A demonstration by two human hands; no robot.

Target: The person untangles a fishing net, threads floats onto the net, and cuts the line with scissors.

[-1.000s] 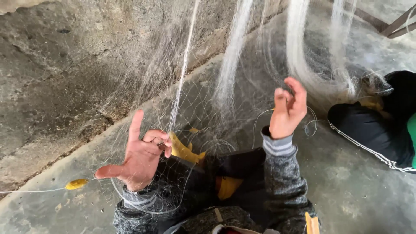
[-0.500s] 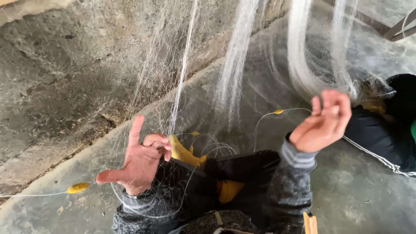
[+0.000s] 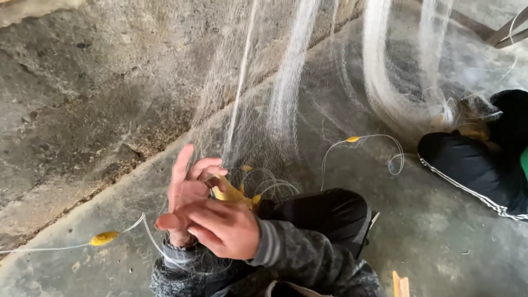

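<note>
Two hands meet low in the middle of the view, right in the thick of the net [image 3: 286,110]. The left hand [image 3: 187,190] stands half open, forefinger straight up, the other fingers curled loosely onto a yellow needle [image 3: 231,195] that pokes out to the right. The right hand [image 3: 225,228] lies across in front of it, fingers reaching over to the left palm; whether it pinches a strand there cannot be told, the fingertips are hidden against the other hand.

The net hangs from above in pale, bunched streams and spreads thin over the person's knee [image 3: 324,212] and the floor [image 3: 440,236]. It looks feather-light, limp and slick, fine clear filament that would snag on any finger or button. Judging by that, the mesh itself is a poor place to grip; the thicker white line [image 3: 148,236] running along its edge, or the bunched folds, should give a surer hold.

Small yellow floats dot that line, one [image 3: 103,238] down left by the wall [image 3: 82,110], another [image 3: 352,139] on a loop further out. They look hard, smooth and oval. The wall is rough, pitted concrete, the floor smoother and grey. The sleeves [image 3: 286,253] are a fuzzy grey knit with striped cuffs.

Off to the right, another person's dark trouser leg [image 3: 467,170] with a white side stripe rests on the floor, net heaped just beside it.
</note>
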